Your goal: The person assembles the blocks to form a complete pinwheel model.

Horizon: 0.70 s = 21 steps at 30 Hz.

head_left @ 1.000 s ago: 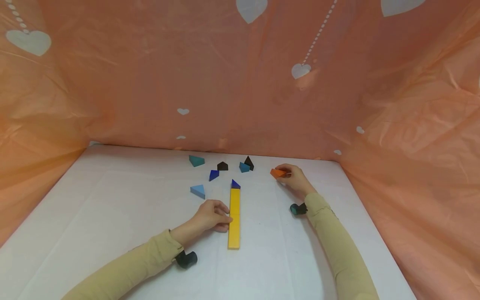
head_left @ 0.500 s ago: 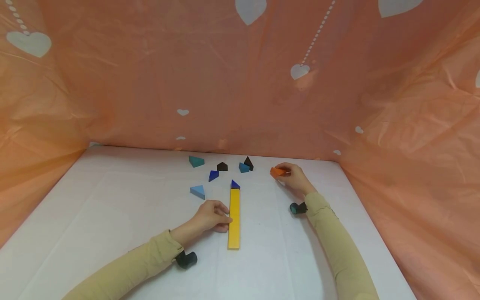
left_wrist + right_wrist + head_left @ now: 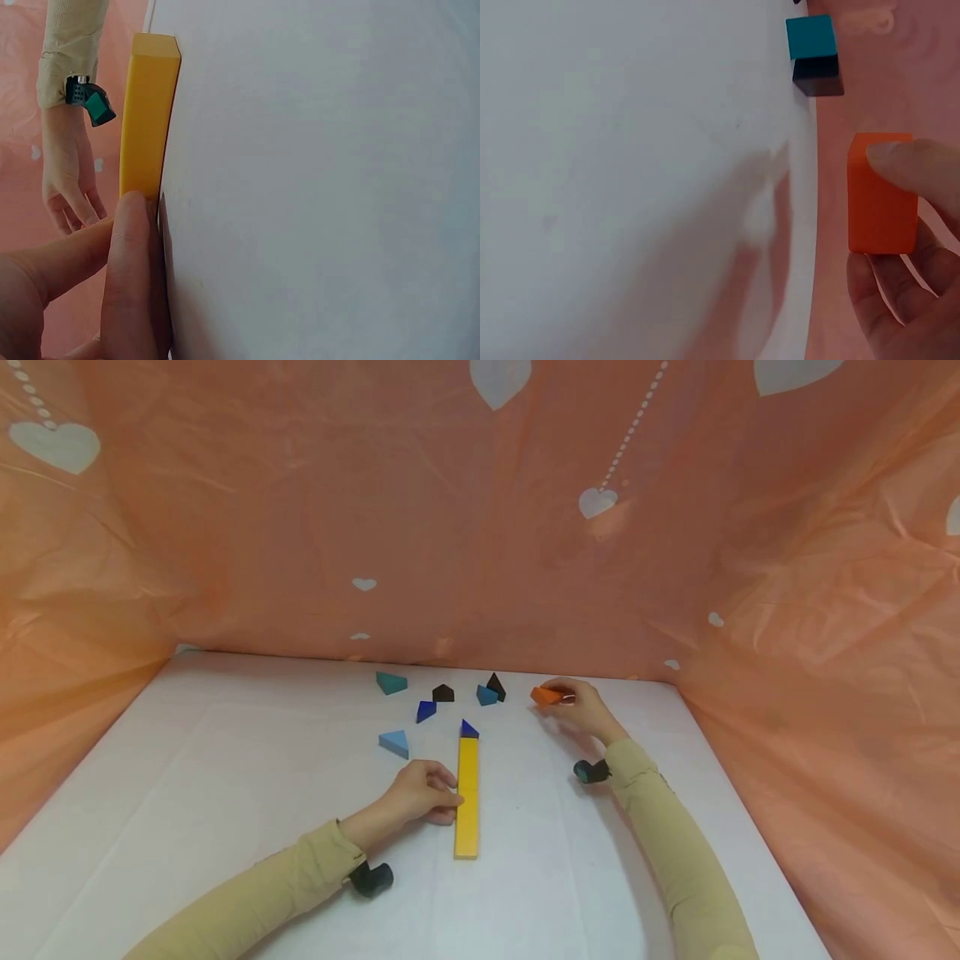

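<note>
My left hand (image 3: 422, 792) touches the left side of a long yellow bar (image 3: 467, 839) with thumb and fingertips; a faint seam crosses the bar. In the left wrist view, the fingertips press at the side of the yellow block (image 3: 144, 120). A dark blue triangular block (image 3: 468, 729) sits at the bar's far end. Toward the back right, my right hand (image 3: 587, 708) holds an orange block (image 3: 545, 696) between thumb and fingers. The right wrist view has this orange block (image 3: 883, 206) raised off the table, its shadow falling on the white surface.
Left of the bar's far end lie a light blue block (image 3: 394, 742), a dark blue block (image 3: 426, 711) and a teal block (image 3: 392, 682). Nearer the back edge are a black block (image 3: 443, 693) and a blue block (image 3: 487, 695) against another black one (image 3: 496, 685). Orange curtain (image 3: 480, 543) surrounds the white table (image 3: 247, 735).
My right hand has shifted slightly left and toward the back with the orange block, which has turned a little. The left hand and the yellow bar stay in place.
</note>
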Available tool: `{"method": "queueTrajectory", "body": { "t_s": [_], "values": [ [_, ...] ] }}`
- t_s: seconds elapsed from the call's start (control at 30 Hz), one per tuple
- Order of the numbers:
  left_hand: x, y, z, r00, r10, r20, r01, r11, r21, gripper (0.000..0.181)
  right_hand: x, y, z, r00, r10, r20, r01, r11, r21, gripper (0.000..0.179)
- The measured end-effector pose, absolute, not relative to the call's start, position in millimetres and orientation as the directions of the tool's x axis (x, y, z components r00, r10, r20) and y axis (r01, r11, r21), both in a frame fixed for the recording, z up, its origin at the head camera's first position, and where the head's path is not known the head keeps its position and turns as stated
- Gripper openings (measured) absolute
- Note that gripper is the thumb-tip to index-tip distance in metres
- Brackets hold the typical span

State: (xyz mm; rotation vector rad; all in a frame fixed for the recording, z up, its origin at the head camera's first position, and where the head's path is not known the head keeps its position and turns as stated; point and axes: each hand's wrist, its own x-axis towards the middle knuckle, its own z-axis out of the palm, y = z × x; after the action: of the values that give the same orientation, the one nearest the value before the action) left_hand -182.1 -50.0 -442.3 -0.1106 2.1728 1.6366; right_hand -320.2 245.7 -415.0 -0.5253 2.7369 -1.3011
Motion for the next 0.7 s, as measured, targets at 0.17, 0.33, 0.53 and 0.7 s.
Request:
{"method": "queueTrajectory", "body": {
  "t_s": [0.17, 0.33, 0.53, 0.7],
  "values": [
    [-182.3, -50.4, -442.0, -0.908, 0.183, -0.377, -0.314, 0.298, 0.901, 0.027, -318.7, 237.2, -411.2, -0.94, -0.331, 0.081, -0.273, 0.588, -0.761, 0.038],
    [-182.1, -51.0, -441.0, -0.908, 0.181, -0.379, -0.317, 0.298, 0.901, 0.028, -319.6, 226.5, -409.7, -0.927, -0.363, 0.091, -0.299, 0.574, -0.762, 0.037],
    [-182.4, -51.9, -440.1, -0.905, 0.186, -0.383, -0.32, 0.295, 0.9, 0.027, -320.2, 210.9, -407.3, -0.91, -0.402, 0.105, -0.337, 0.568, -0.75, 0.037],
    [-183.6, -52.2, -441.3, -0.903, 0.197, -0.383, -0.322, 0.282, 0.904, 0.026, -318.4, 199.0, -406.3, -0.897, -0.43, 0.101, -0.353, 0.56, -0.749, 0.036]
  ]
}}
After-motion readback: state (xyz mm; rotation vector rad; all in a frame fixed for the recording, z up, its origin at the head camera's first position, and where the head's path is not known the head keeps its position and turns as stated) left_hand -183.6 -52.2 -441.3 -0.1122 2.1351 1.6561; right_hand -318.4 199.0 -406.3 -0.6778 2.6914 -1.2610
